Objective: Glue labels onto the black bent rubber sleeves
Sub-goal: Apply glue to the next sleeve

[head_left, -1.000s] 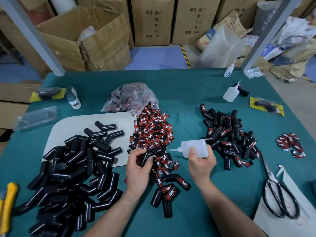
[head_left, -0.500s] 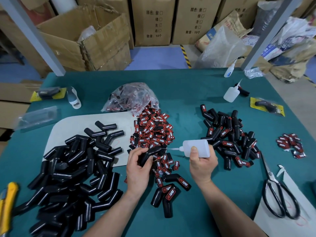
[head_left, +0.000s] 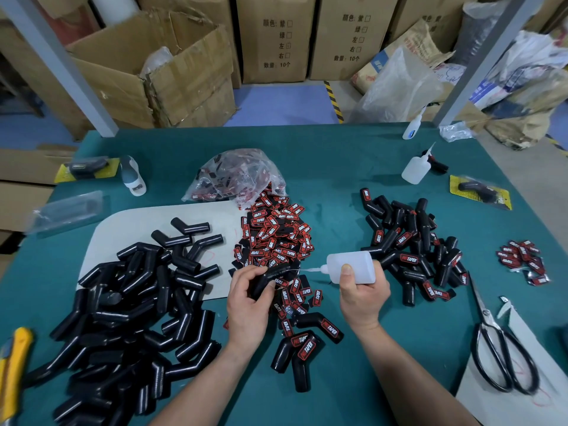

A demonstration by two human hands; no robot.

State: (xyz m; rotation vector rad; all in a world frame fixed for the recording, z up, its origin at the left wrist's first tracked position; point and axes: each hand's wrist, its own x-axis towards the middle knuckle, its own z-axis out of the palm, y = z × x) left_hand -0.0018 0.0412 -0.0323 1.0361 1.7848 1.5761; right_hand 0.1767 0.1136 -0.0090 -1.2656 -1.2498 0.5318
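Little has shifted since half a second ago: the glue bottle (head_left: pixel 350 267) and sleeve (head_left: pixel 270 276) sit almost where they were. Left hand (head_left: pixel 249 305) grips the black bent sleeve just above the label pile (head_left: pixel 276 235) on the surface (head_left: pixel 338 167). Right hand (head_left: pixel 362 296) wraps the bottle, nozzle aimed at the sleeve. Tip contact is unclear, probably just short. Best approach: squeeze lightly, one small dab, sleeve steady, no drips on loose labels.
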